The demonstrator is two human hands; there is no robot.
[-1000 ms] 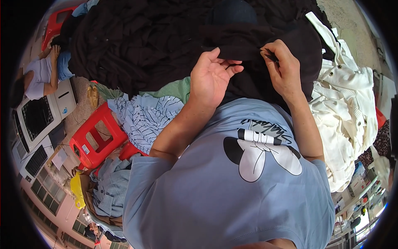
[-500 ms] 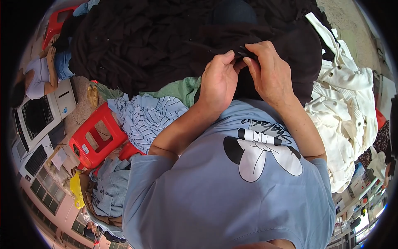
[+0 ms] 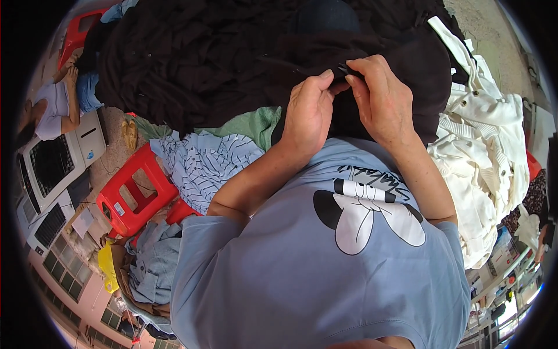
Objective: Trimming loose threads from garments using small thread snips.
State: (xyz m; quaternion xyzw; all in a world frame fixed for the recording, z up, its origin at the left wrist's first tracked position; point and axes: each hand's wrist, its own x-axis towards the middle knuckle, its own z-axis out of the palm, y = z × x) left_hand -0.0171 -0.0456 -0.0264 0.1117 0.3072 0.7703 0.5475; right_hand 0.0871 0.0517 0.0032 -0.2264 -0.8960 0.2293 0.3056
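Blk cloth (image 3: 192, 64) heaped in front; white garments (image 3: 479, 157) to R. L hand (image 3: 310, 113) nearly closed, pinching cloth edge; R hand (image 3: 385, 99), thumb + index nearly tog., grips sm. dark pointed tool (image 3: 343, 69) nr L thumb.

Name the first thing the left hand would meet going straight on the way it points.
The left hand would probably meet the dark cloth just ahead, though depth there is unclear.
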